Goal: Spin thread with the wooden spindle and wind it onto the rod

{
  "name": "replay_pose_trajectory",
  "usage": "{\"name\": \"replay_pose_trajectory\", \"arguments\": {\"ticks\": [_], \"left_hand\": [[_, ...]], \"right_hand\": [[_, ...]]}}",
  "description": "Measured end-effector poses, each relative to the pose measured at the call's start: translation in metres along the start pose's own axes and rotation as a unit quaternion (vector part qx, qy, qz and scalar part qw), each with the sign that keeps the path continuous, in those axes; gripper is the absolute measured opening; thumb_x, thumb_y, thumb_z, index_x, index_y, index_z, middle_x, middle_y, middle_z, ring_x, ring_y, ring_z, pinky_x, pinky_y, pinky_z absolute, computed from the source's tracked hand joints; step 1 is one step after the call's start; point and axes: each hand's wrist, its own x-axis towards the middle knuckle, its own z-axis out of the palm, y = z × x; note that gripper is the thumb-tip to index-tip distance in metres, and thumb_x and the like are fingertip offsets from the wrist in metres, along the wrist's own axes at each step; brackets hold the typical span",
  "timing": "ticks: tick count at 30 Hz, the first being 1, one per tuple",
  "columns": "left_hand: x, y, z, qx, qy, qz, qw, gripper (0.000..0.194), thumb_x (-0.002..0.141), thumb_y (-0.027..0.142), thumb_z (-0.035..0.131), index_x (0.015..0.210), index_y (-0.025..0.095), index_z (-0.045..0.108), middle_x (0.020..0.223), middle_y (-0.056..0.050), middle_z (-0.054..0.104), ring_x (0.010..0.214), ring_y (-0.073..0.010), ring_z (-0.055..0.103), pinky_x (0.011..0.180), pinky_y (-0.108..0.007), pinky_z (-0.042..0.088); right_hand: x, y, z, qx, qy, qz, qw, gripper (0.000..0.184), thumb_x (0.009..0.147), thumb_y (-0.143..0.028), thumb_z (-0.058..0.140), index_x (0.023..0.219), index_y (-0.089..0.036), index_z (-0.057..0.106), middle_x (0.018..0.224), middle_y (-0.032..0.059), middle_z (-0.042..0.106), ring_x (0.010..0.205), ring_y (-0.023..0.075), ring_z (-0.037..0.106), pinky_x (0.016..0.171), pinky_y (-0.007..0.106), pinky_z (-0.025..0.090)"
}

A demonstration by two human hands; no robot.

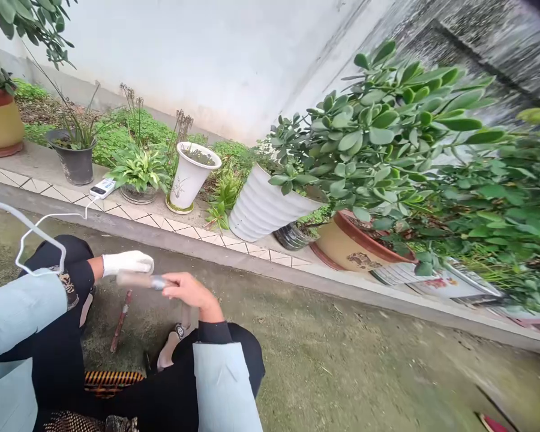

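Observation:
A white glove covers my left hand (128, 263), whose fingers are curled; what they hold, if anything, is hidden. Just below it, a tool with a blurred, light brown wooden-looking handle (135, 281) and a grey collar lies level in the air. My bare right hand (189, 293) is closed around the collar end of this tool; its exact kind is not clear. Whether the left glove touches the handle I cannot tell. On the ground beneath both hands lies a narrow, worn red stick-like piece (120, 321), between my feet.
A tiled ledge (184, 229) runs across in front, bearing a white flowerpot (191, 180), a tilted white ribbed pot (265, 207) and a large yellow-brown pot (355, 243). A white power bank (102, 188) sits there, its white cable (56, 215) reaching towards my left arm.

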Motion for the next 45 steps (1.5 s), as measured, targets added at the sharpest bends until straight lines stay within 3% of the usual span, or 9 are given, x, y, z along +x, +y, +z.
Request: {"name": "replay_pose_trajectory", "arguments": {"ticks": [4, 7, 11, 16, 23, 33, 38, 42, 45], "left_hand": [[0.002, -0.011, 0.018, -0.038, -0.056, -0.037, 0.997, 0.037, 0.086, 0.049, 0.049, 0.077, 0.015, 0.06, 0.055, 0.0, 0.048, 0.045, -0.0113, 0.039, 0.045, -0.022, 0.031], [0.001, -0.002, 0.024, 0.02, -0.069, -0.006, 0.997, 0.028, 0.087, 0.038, 0.05, 0.075, 0.015, 0.062, 0.062, -0.002, 0.055, 0.052, -0.0121, 0.045, 0.051, -0.022, 0.033], [0.003, 0.005, 0.018, 0.032, -0.013, 0.013, 0.999, 0.024, 0.085, 0.032, 0.051, 0.071, 0.015, 0.062, 0.067, -0.002, 0.059, 0.06, -0.013, 0.049, 0.057, -0.022, 0.036], [0.008, -0.006, 0.015, -0.109, 0.04, -0.013, 0.993, 0.029, 0.08, 0.041, 0.058, 0.072, 0.014, 0.061, 0.061, -0.001, 0.053, 0.05, -0.0094, 0.038, 0.048, -0.021, 0.029], [0.017, -0.011, 0.03, -0.191, 0.16, -0.099, 0.964, 0.039, 0.081, 0.05, 0.051, 0.089, 0.013, 0.058, 0.047, 0.006, 0.039, 0.039, -0.0084, 0.03, 0.038, -0.019, 0.024], [0.007, 0.015, 0.037, 0.003, 0.01, -0.039, 0.999, 0.025, 0.084, 0.035, 0.048, 0.081, 0.016, 0.064, 0.058, 0.001, 0.053, 0.05, -0.0118, 0.046, 0.049, -0.022, 0.035], [0.003, 0.012, 0.018, 0.069, 0.097, 0.004, 0.993, 0.022, 0.082, 0.029, 0.047, 0.074, 0.016, 0.063, 0.068, -0.001, 0.06, 0.059, -0.013, 0.051, 0.056, -0.021, 0.037], [0.003, 0.001, 0.004, 0.0, 0.192, -0.043, 0.98, 0.022, 0.08, 0.033, 0.049, 0.072, 0.016, 0.06, 0.063, 0.0, 0.056, 0.052, -0.0124, 0.045, 0.049, -0.021, 0.033], [0.005, -0.005, 0.002, -0.084, 0.218, -0.051, 0.971, 0.021, 0.076, 0.034, 0.056, 0.068, 0.016, 0.061, 0.058, 0.0, 0.052, 0.05, -0.0117, 0.042, 0.047, -0.021, 0.03]], "right_hand": [[0.003, 0.015, -0.028, 0.089, 0.31, 0.021, 0.946, 0.025, 0.078, -0.04, 0.055, 0.082, -0.017, 0.06, 0.071, 0.002, 0.056, 0.057, 0.0114, 0.047, 0.057, 0.025, 0.04], [0.014, 0.027, -0.034, -0.104, 0.353, 0.15, 0.918, 0.02, 0.079, -0.038, 0.055, 0.083, -0.019, 0.061, 0.073, 0.004, 0.059, 0.064, 0.0151, 0.052, 0.059, 0.025, 0.038], [0.023, 0.032, -0.022, -0.327, 0.175, 0.237, 0.898, 0.012, 0.076, -0.03, 0.064, 0.08, -0.02, 0.065, 0.078, 0.0057, 0.063, 0.075, 0.0181, 0.056, 0.063, 0.026, 0.036], [0.015, 0.027, -0.012, -0.068, -0.18, 0.14, 0.971, 0.02, 0.068, -0.03, 0.071, 0.084, -0.018, 0.069, 0.068, -0.0016, 0.059, 0.063, 0.0123, 0.053, 0.062, 0.024, 0.041], [0.023, 0.019, -0.014, 0.152, 0.153, 0.01, 0.976, 0.023, 0.069, -0.035, 0.069, 0.077, -0.014, 0.063, 0.065, -0.0018, 0.056, 0.056, 0.008, 0.046, 0.056, 0.022, 0.037], [0.033, 0.045, -0.047, -0.025, 0.43, 0.11, 0.896, 0.022, 0.077, -0.037, 0.055, 0.081, -0.016, 0.062, 0.065, 0.0005, 0.057, 0.057, 0.0116, 0.049, 0.057, 0.024, 0.038], [0.038, 0.046, -0.034, -0.312, 0.112, 0.271, 0.904, 0.012, 0.071, -0.024, 0.067, 0.081, -0.018, 0.068, 0.077, 0.0043, 0.065, 0.073, 0.0153, 0.057, 0.062, 0.023, 0.037], [0.041, 0.037, -0.008, -0.14, -0.181, 0.195, 0.954, 0.018, 0.068, -0.026, 0.071, 0.083, -0.018, 0.071, 0.067, -0.0023, 0.061, 0.061, 0.01, 0.054, 0.059, 0.02, 0.04], [0.031, 0.024, -0.009, -0.006, -0.195, 0.086, 0.977, 0.032, 0.068, -0.03, 0.071, 0.097, -0.016, 0.07, 0.071, -0.0018, 0.06, 0.063, 0.0096, 0.052, 0.062, 0.021, 0.042]]}}
